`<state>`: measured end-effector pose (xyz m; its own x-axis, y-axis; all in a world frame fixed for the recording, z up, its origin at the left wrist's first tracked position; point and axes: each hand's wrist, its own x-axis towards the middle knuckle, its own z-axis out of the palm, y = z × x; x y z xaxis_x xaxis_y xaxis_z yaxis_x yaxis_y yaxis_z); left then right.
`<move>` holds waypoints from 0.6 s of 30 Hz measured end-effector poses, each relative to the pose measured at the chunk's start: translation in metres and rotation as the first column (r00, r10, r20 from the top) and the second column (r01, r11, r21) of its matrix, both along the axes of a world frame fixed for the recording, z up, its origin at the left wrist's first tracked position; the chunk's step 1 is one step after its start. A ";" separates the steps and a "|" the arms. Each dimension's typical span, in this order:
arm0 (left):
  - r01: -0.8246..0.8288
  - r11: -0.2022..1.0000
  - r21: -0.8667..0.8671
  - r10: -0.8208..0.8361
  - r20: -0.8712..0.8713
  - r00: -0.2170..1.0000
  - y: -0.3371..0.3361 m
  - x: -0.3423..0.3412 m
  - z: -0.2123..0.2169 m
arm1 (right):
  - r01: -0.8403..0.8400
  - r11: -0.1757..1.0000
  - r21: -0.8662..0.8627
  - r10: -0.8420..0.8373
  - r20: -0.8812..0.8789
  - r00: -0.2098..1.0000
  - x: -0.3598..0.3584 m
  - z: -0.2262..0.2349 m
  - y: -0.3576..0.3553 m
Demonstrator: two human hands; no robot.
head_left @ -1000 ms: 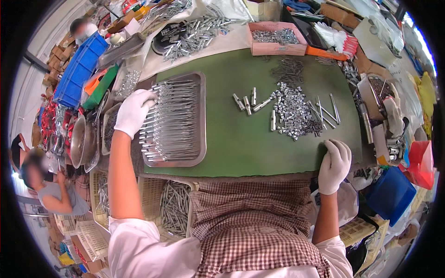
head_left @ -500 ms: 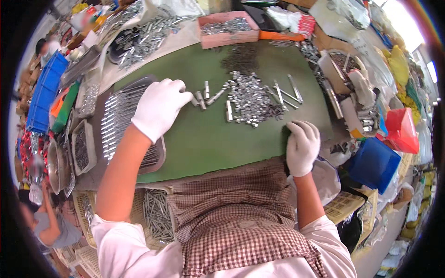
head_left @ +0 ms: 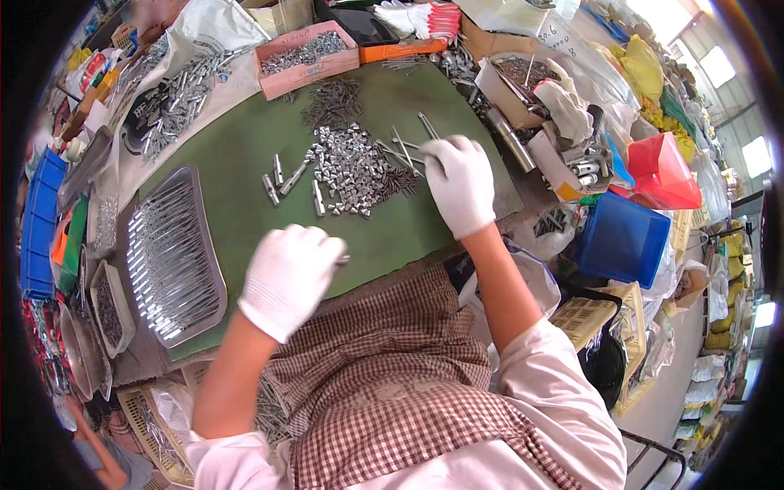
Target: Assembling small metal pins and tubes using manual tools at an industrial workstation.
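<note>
The left hand (head_left: 287, 278), in a white glove, is curled nearly closed; a small metal piece (head_left: 344, 260) pokes out at its fingertips. The right hand (head_left: 459, 184), also gloved, lies palm down with fingers loosely together on thin metal rods (head_left: 402, 153) beside the heap of small silvery parts (head_left: 351, 167) on the green mat (head_left: 237, 188). What its fingers grip underneath is hidden. A metal tray (head_left: 167, 257) of rods sits left.

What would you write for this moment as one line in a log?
left hand: closed on small metal piece | right hand: on thin rods beside pile of metal parts | green mat | tray of rods at left
</note>
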<state>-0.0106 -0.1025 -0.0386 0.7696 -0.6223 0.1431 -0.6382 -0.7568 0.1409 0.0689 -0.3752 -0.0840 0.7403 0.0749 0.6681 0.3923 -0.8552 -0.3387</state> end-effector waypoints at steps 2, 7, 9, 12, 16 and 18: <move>-0.068 0.984 -0.165 0.061 -0.047 0.997 -0.026 -0.010 -0.010 | 0.041 0.997 -0.067 -0.045 -0.057 0.997 0.022 0.002 0.008; -0.183 0.877 -0.445 0.141 -0.126 0.982 -0.044 -0.014 -0.032 | 0.105 0.948 -0.299 -0.178 -0.230 0.957 0.042 0.009 0.022; -0.213 0.834 -0.509 0.181 -0.113 0.977 -0.045 -0.016 -0.032 | 0.109 0.956 -0.273 -0.201 -0.333 0.921 0.041 0.014 0.022; -0.225 0.841 -0.492 0.187 -0.127 0.974 -0.044 -0.017 -0.030 | 0.027 0.998 0.065 -0.018 -0.135 0.991 0.033 0.012 0.014; -0.209 0.839 -0.502 0.179 -0.109 0.978 -0.041 -0.018 -0.036 | -0.075 0.878 0.473 0.170 -0.162 0.972 -0.013 0.039 0.021; -0.218 0.836 -0.504 0.168 -0.143 0.975 -0.045 -0.017 -0.029 | -0.171 0.884 0.435 0.267 -0.170 0.949 -0.034 0.036 0.010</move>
